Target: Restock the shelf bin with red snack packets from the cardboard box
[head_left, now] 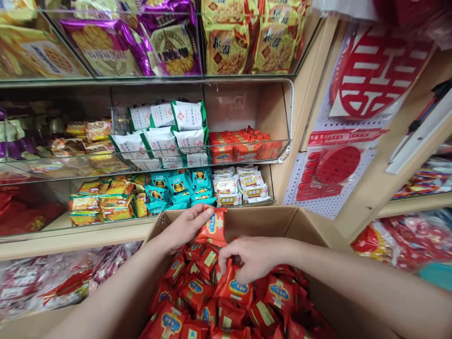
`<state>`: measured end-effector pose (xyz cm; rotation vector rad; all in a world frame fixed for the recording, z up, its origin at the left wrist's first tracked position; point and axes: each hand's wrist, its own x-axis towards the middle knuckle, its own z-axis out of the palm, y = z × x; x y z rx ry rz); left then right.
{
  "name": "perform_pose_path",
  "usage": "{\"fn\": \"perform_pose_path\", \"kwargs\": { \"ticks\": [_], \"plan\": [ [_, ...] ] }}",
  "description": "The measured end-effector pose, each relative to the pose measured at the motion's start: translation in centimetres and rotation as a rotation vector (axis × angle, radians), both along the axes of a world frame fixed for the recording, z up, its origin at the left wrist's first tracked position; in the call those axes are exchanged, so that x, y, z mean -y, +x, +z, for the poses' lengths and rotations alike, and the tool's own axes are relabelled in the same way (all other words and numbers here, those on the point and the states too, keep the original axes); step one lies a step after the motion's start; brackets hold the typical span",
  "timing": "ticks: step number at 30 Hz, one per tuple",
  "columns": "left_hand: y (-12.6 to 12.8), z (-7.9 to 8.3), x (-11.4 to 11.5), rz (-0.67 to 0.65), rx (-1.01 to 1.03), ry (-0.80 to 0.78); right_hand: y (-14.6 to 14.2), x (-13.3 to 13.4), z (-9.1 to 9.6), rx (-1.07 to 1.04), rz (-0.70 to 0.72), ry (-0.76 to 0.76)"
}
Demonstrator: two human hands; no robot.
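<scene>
The left hand had its fingers closed around a red packet, lifted just above the pile of packets in the cardboard box. The right hand lay on the pile, fingers curled down; whether they gripped anything could not be told. Behind the box stood a shelf, with teal packets and a clear bin above holding more red ones.

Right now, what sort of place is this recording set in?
Most likely a small snack shop: clear shelf bins hold sorted wrapped snacks, the left hand holds a red snack packet over a cardboard box full of them, and red paper decorations hang on a pegboard.
</scene>
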<state>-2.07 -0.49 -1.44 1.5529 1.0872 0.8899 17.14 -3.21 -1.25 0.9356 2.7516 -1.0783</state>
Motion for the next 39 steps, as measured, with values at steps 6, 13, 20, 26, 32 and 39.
{"fn": "perform_pose_path", "kwargs": {
  "ticks": [6,13,20,26,32,39],
  "plan": [
    [0.8,0.2,0.1,0.104,0.239,-0.038,2.7,-1.5,1.4,-0.597,-0.202,-0.254],
    [1.2,0.5,0.8,0.052,0.298,-0.163,2.1,-3.3,-0.1,-0.824,-0.535,-0.076],
    [1.2,0.3,1.0,0.027,0.299,-0.222,2.3,-2.9,-0.6,-0.838,-0.453,-0.003],
    [1.4,0.3,1.1,0.03,0.21,-0.175,2.8,-2.7,0.1,-0.641,-0.407,0.42],
    [1.6,0.0,1.0,0.014,0.168,-0.222,2.5,-2.2,0.2,-0.587,-0.137,0.547],
    [1.4,-0.1,1.3,-0.175,0.149,-0.237,2.0,-1.9,-0.2,-0.58,-0.229,0.542]
  ]
}}
